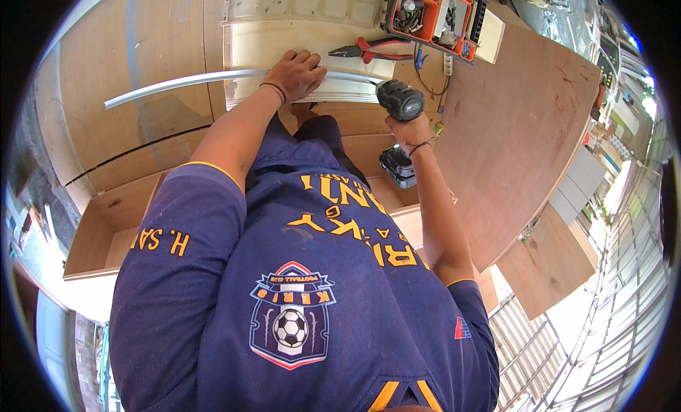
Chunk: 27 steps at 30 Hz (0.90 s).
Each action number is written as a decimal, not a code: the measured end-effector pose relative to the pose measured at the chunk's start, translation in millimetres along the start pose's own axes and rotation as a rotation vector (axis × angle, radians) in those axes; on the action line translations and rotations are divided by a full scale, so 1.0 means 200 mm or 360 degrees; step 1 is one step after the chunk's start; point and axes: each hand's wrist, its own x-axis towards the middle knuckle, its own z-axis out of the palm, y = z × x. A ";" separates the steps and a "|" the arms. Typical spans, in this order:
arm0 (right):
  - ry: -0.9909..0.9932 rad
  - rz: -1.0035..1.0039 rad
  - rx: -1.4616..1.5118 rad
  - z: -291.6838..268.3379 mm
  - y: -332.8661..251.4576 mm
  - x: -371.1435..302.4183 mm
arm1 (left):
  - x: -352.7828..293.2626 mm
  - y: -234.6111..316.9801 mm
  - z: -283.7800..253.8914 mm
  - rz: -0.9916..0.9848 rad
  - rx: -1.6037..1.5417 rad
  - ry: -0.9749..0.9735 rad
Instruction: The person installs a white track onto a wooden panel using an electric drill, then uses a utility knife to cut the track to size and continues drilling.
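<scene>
A long pale, channel-like strip (174, 84) lies across a light wooden board (259, 47). My left hand (296, 73) is closed over its middle, fingers curled and knuckles up. My right hand (410, 130) grips a dark cordless drill (400, 100), with the battery (399, 166) below my wrist. The drill's nose points left at the strip's right end; whether the bit touches it is too small to tell. Just beyond the strip, combination pliers (369, 50) with red and black handles rest on the board.
An orange and black organizer box (431, 18) with small hardware stands at the far right of the board. A white power strip (447, 64) and a blue-ended cable lie beside it. Large brown panels (514, 121) spread rightward. An open wooden box (113, 224) sits at left.
</scene>
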 end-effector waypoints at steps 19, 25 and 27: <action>0.0004 -0.0035 -0.0152 -0.07 -0.12 -0.02 | -0.01 0.00 0.01 -0.0025 0.0000 -0.0047; -0.0105 -0.0010 -0.0155 -0.07 -0.11 -0.01 | -0.01 -0.01 0.03 0.0006 -0.0009 0.0074; -0.0039 -0.0096 -0.0155 -0.06 -0.09 0.00 | -0.01 -0.01 0.03 0.0022 -0.0016 0.0115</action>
